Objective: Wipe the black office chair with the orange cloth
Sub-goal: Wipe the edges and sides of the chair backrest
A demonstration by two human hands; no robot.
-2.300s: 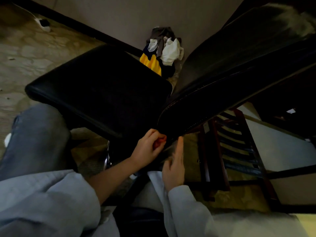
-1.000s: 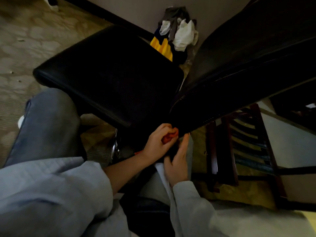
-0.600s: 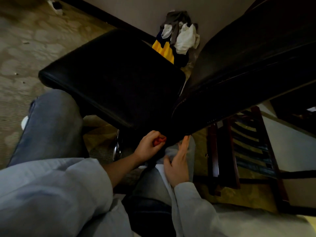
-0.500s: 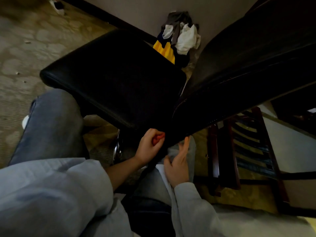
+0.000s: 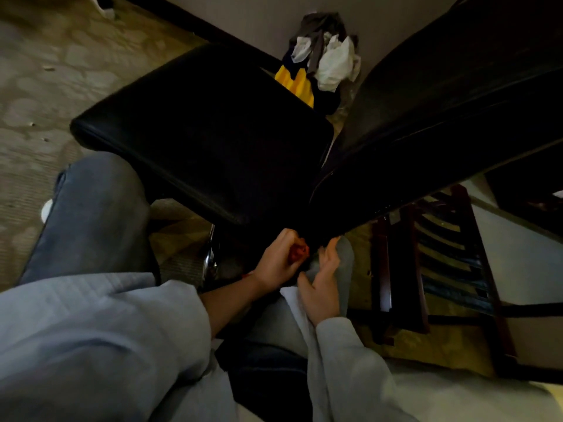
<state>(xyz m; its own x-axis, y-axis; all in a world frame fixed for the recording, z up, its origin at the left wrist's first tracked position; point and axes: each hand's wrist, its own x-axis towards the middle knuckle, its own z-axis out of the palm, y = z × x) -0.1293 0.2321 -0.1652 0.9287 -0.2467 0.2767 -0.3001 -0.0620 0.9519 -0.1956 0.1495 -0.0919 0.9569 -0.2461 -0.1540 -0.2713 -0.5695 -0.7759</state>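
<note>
Cloth [image 5: 298,253] orange, bunched in left hand [image 5: 278,261], chair [image 5: 213,132] glossy black

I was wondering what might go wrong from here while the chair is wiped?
The cloth is bunched inside the left hand, so little fabric likely meets the chair; dirt may be missed. The right hand sits at the lower edge of the backrest and might get pinched if it tilts. The dim light may hide unwiped patches.

Clutter around the edges.
Pile of clothes [image 5: 323,60] against the wall [image 5: 243,16]; dark wooden chair [image 5: 438,263] on patterned carpet [image 5: 45,86].
</note>
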